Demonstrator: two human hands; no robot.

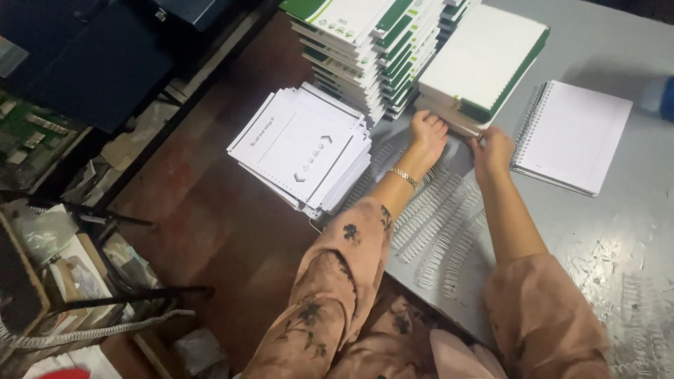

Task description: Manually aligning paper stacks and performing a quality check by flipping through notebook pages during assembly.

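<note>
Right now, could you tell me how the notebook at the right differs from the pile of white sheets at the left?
The notebook has a wire spine and lies alone; the pile of sheets is loose, fanned and overhangs the table edge. The notebook's page is blank; the top sheet is printed. Both are white.

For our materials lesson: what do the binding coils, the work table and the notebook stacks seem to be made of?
Binding coils: apparently thin metal wire, silvery loops catching light. Work table: likely painted metal, grey with scratches and worn patches. Notebook stacks: paper pages with card covers, matte white and green, layered edges visible.
</note>
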